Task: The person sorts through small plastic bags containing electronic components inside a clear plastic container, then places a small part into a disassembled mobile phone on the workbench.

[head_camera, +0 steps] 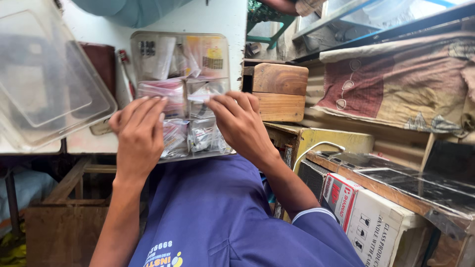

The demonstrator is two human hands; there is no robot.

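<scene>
A clear plastic compartment box [223, 59] lies on a white table, filled with several small plastic bags of parts. My left hand [140, 133] rests on its near left compartments, fingers curled over a pinkish bag [161, 90]. My right hand [240, 123] reaches into the middle compartments, its fingertips pinching a small clear bag [199, 96]. More little bags [203, 137] of white parts sit between my two hands. My blue shirt fills the lower middle of the view.
The box's clear lid [47, 84] lies open at the left. A wooden block [279, 91] stands right of the box. A white and red cardboard carton [368, 220] and dark panels [420, 183] sit at the lower right. Another person's teal sleeve [128, 10] shows at the top.
</scene>
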